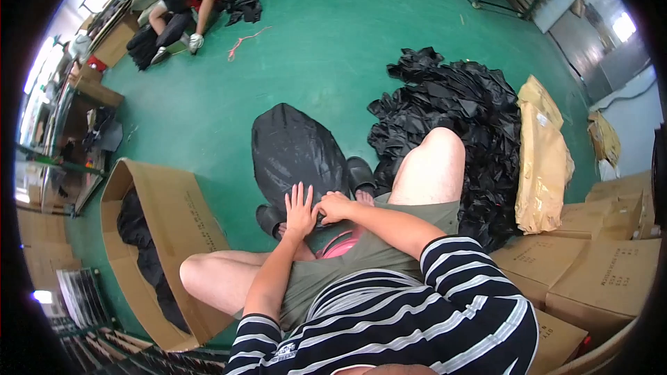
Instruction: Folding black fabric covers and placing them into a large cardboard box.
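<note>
Close against the person's lap, both hands meet on the near edge of a black plastic bag [295, 146], the landmark for everything else. Left hand [300, 210] lies flat with its fingers spread wide, palm down on the bag's near end, gripping nothing. Right hand [335, 207] sits just beside it, touching or nearly touching, fingers curled in as if pinching the bag's edge; whether it truly has the film caught cannot be told from this view. Neither hand is clearly nearer. The bag stretches away from both hands, its long axis running from the knees straight out over the green floor [333, 48], the rounded far end pointing away from the person. Black slippers [360, 172] show at the bag's near corners, on either side of the hands. Left of the bag stands an open cardboard box [177, 222] with dark pieces inside. Right of the bag, a heap of black bags [451, 111] spreads wide, and past it a crumpled tan paper sack [543, 160]. Far beyond the bag's tip, another person [177, 0] sits among more dark material.
</note>
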The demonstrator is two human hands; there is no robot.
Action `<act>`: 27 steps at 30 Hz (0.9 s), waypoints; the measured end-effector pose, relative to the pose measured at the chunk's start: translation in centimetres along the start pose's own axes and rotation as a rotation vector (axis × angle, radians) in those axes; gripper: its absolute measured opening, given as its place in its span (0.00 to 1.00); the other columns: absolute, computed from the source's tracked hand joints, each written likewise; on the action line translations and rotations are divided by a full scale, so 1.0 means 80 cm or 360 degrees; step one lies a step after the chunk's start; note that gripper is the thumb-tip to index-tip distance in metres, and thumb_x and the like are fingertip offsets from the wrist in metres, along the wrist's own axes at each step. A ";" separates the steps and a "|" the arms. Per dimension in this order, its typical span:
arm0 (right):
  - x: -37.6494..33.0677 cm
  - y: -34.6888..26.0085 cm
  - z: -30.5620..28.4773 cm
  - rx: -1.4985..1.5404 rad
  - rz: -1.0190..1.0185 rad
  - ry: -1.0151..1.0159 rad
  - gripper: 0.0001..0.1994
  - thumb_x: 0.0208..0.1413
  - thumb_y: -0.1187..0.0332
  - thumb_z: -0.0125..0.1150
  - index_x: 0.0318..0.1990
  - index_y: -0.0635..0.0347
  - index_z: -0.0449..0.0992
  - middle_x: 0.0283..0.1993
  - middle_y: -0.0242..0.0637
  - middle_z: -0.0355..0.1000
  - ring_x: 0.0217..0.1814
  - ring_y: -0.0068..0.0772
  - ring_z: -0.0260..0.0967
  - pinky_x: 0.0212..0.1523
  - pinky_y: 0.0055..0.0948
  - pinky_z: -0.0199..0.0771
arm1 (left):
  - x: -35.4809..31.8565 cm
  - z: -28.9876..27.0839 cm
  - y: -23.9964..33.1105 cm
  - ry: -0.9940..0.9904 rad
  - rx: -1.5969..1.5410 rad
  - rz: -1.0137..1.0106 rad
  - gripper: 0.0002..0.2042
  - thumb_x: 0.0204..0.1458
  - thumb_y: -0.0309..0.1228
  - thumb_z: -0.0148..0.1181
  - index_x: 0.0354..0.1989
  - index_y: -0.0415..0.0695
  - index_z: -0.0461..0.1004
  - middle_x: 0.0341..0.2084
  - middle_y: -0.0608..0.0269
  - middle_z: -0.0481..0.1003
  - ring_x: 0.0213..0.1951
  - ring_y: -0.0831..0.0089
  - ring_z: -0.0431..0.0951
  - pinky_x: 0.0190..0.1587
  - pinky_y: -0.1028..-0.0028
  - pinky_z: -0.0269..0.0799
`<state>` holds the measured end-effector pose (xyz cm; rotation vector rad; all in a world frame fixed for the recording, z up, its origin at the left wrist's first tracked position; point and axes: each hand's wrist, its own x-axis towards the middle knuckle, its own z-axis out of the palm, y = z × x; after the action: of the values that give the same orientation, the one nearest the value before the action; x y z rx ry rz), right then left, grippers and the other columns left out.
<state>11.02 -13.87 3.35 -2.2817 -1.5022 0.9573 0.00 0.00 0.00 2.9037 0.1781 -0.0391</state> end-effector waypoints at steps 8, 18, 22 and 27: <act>0.000 0.022 -0.018 0.0185 0.0185 -0.0256 0.18 0.36 0.52 0.70 0.32 0.54 0.82 0.38 0.41 0.78 0.44 0.43 0.75 0.46 0.40 0.74 | -0.004 -0.006 0.028 -0.0376 0.0176 0.0114 0.37 0.54 0.51 0.48 0.69 0.47 0.45 0.68 0.39 0.38 0.68 0.41 0.39 0.63 0.40 0.42; -0.001 0.015 -0.027 0.0066 -0.0128 -0.0440 0.21 0.47 0.54 0.57 0.52 0.23 0.73 0.49 0.43 0.73 0.54 0.55 0.66 0.56 0.51 0.65 | -0.002 -0.049 0.035 -0.0605 0.0038 0.0140 0.29 0.43 0.43 0.64 0.57 0.57 0.66 0.56 0.45 0.61 0.58 0.47 0.61 0.57 0.53 0.62; 0.019 0.031 0.009 0.0012 0.0100 -0.0520 0.14 0.45 0.49 0.61 0.37 0.38 0.82 0.46 0.42 0.75 0.53 0.55 0.67 0.54 0.44 0.68 | 0.006 -0.074 0.040 -0.0844 -0.0079 0.0026 0.23 0.47 0.43 0.59 0.55 0.56 0.70 0.50 0.49 0.65 0.53 0.50 0.66 0.49 0.53 0.69; 0.021 0.028 0.007 -0.0028 0.0081 -0.0563 0.13 0.43 0.49 0.65 0.36 0.38 0.81 0.46 0.38 0.74 0.54 0.50 0.66 0.54 0.44 0.68 | 0.002 -0.067 0.030 -0.0889 -0.0116 -0.0011 0.25 0.48 0.42 0.58 0.57 0.56 0.68 0.53 0.51 0.64 0.55 0.54 0.66 0.53 0.55 0.67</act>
<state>12.71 -13.44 1.11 -2.2592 -1.5909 1.4284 0.55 -1.06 5.72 2.6923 0.0862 -0.8108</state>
